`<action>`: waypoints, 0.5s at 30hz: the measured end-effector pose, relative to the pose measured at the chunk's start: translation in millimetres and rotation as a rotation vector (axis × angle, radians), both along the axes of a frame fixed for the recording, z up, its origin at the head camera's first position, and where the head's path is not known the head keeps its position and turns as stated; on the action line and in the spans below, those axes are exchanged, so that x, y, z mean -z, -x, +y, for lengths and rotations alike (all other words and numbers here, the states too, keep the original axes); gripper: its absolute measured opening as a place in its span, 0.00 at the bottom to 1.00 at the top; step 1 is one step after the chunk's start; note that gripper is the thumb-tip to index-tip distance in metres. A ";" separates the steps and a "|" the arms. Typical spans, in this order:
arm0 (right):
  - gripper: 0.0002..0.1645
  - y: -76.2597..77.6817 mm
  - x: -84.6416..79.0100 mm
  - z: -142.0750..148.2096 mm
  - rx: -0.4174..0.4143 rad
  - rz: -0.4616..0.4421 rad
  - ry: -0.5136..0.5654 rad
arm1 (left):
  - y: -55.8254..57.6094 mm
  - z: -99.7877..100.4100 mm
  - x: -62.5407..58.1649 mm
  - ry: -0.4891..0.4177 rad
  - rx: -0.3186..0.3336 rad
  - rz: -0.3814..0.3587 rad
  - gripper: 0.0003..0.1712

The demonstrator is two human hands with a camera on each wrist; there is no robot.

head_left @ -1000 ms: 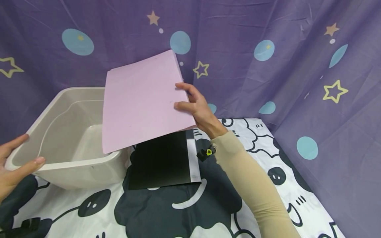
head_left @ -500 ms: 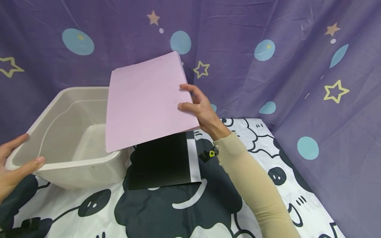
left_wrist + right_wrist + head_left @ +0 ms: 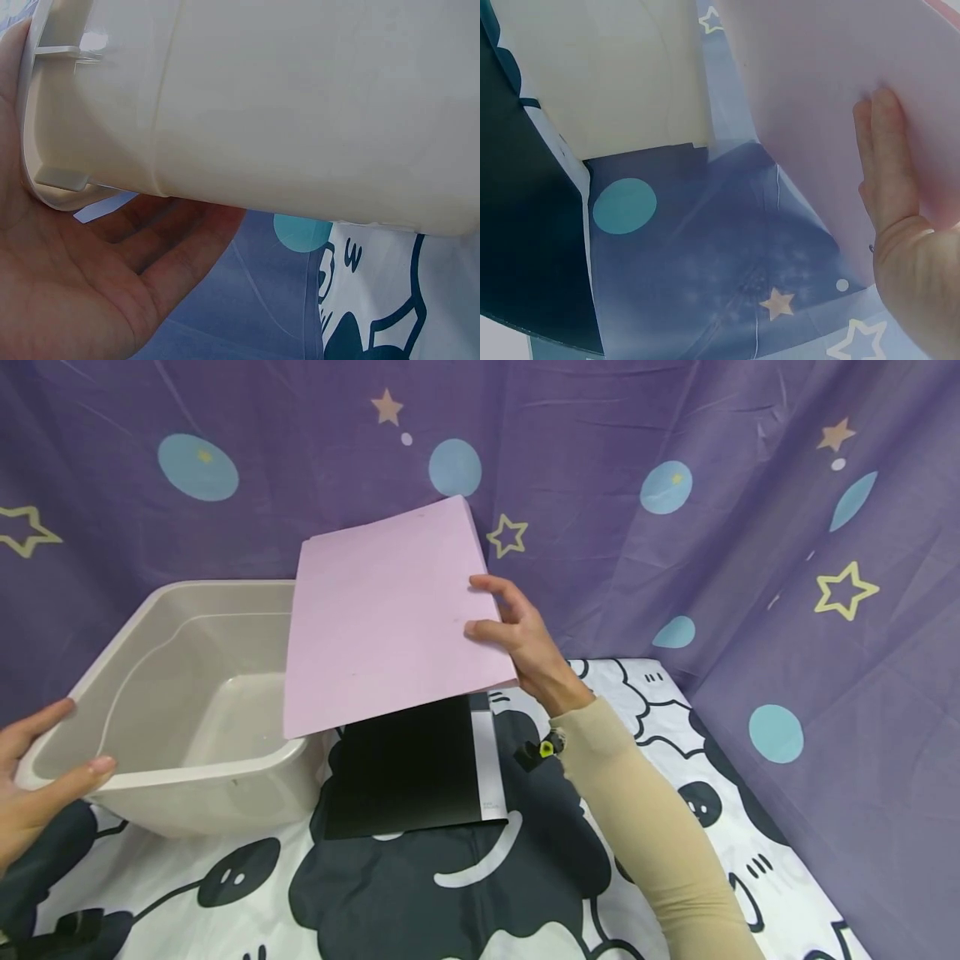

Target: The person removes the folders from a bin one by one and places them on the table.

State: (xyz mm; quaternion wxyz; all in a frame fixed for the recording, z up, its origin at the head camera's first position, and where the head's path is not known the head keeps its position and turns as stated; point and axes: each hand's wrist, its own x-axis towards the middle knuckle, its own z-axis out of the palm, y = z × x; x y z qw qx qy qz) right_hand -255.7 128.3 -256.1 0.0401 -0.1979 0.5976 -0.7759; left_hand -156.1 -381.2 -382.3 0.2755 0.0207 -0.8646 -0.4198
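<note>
My right hand pinches the right edge of a flat pink folder, with thumb and a finger on its near face. The folder is held up and tilted, overlapping the right side of a beige plastic tub. In the right wrist view, straight fingers of that hand lie along the folder's other side. My left hand grips the tub's left corner, thumb over the rim. From the left wrist view, the other fingers of this hand reach behind the tub's outer wall.
Below the pink folder lies a flat black folder with a white strip along its right side. A black-and-white cartoon sheet covers the surface. Purple curtains hang behind and to the right.
The pink folder has moved right and slightly down with my right hand, uncovering more of the tub. My left hand and the tub stay where they were.
</note>
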 end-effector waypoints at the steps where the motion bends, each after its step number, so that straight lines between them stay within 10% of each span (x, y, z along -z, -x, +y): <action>1: 0.34 -0.1 0.4 0.8 0.002 0.001 -0.002 | 0.3 -2.2 0.8 -0.018 0.017 -0.003 0.47; 15: 0.34 -3.5 3.1 10.1 0.011 0.020 0.017 | -11.4 20.5 -23.2 -0.087 0.105 0.015 0.46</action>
